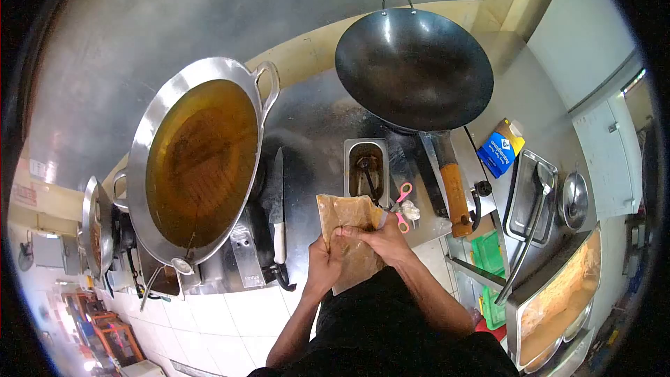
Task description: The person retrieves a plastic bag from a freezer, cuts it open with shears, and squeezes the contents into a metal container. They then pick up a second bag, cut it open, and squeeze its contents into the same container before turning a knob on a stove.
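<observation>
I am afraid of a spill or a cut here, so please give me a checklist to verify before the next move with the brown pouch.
1. Both hands hold the brown pouch: left hand and right hand grip it. Ok.
2. Pouch already opened: cannot tell.
3. Pink scissors beside the right hand, blades closed: cannot tell.
4. Knife lies flat on the counter, apart from the hands. Ok.
5. Oil-filled pan stands apart from the pouch. Ok.
6. Black wok is empty. Ok.

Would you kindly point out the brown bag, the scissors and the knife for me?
brown bag (pixel 349 213), head view, upper face.
scissors (pixel 397 207), head view, where the pink handles meet.
knife (pixel 278 188), head view, blade.
</observation>
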`<control>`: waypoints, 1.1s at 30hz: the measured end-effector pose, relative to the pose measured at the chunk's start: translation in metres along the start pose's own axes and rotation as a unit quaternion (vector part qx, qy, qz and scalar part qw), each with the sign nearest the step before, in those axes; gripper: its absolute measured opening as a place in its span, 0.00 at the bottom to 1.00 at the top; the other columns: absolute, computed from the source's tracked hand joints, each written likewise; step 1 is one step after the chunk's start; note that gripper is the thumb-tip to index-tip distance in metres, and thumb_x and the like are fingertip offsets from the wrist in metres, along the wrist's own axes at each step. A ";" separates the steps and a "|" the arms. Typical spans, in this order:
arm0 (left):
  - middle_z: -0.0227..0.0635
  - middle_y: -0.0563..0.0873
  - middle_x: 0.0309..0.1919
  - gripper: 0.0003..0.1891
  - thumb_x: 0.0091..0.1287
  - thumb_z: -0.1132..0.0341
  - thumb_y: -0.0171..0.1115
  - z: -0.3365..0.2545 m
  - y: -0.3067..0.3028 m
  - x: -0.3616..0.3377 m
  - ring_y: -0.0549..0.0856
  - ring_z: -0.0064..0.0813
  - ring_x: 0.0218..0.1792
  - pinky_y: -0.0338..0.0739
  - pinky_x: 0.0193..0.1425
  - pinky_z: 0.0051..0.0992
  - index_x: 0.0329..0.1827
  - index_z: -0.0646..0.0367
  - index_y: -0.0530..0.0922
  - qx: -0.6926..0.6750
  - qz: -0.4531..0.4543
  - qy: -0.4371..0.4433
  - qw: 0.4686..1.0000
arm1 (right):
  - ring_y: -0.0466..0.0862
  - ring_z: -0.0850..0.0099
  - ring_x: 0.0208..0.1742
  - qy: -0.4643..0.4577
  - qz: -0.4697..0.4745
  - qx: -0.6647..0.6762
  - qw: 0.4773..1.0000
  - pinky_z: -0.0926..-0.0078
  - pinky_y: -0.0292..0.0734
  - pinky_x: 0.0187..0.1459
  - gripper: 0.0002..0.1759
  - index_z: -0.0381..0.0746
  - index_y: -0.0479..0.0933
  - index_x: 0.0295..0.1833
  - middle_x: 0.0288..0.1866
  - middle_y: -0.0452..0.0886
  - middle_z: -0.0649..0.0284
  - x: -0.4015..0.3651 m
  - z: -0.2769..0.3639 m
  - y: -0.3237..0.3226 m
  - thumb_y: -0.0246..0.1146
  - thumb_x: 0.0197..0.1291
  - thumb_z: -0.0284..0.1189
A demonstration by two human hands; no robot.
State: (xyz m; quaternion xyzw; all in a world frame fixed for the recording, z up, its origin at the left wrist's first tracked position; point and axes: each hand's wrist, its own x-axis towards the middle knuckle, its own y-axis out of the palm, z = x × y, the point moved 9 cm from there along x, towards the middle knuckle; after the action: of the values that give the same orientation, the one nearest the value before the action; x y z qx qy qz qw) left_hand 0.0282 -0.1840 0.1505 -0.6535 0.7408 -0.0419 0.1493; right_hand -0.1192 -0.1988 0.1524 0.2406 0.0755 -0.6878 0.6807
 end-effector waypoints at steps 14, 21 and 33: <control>0.53 0.81 0.23 0.08 0.73 0.69 0.56 -0.063 -0.006 0.029 0.85 0.53 0.26 0.77 0.27 0.41 0.38 0.66 0.76 0.170 -0.009 0.174 0.970 | 0.80 0.82 0.36 -0.140 -0.194 0.085 0.967 0.80 0.74 0.38 0.07 0.33 0.85 0.42 0.36 0.86 0.69 0.033 -0.009 0.006 0.69 0.64 0.27; 0.52 0.79 0.21 0.08 0.72 0.70 0.58 -0.065 0.008 0.035 0.83 0.49 0.21 0.76 0.25 0.40 0.35 0.66 0.76 0.171 0.009 0.208 0.963 | 0.79 0.82 0.32 -0.138 -0.258 0.135 0.947 0.80 0.75 0.35 0.11 0.32 0.85 0.42 0.33 0.86 0.68 0.048 -0.018 -0.006 0.69 0.64 0.31; 0.33 0.86 0.44 0.19 0.79 0.57 0.52 -0.010 -0.028 0.072 0.79 0.18 0.45 0.74 0.53 0.23 0.55 0.66 0.79 -0.031 0.102 -0.073 0.992 | 0.81 0.73 0.59 0.024 0.155 0.401 0.903 0.73 0.81 0.59 0.24 0.32 0.68 0.69 0.62 0.79 0.59 0.032 -0.033 0.002 0.59 0.73 0.29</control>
State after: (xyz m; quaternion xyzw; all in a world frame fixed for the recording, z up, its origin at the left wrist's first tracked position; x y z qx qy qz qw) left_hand 0.0448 -0.2598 0.1548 -0.5804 0.7914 0.0444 0.1865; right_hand -0.1089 -0.2133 0.1107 0.5182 -0.2282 -0.5398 0.6229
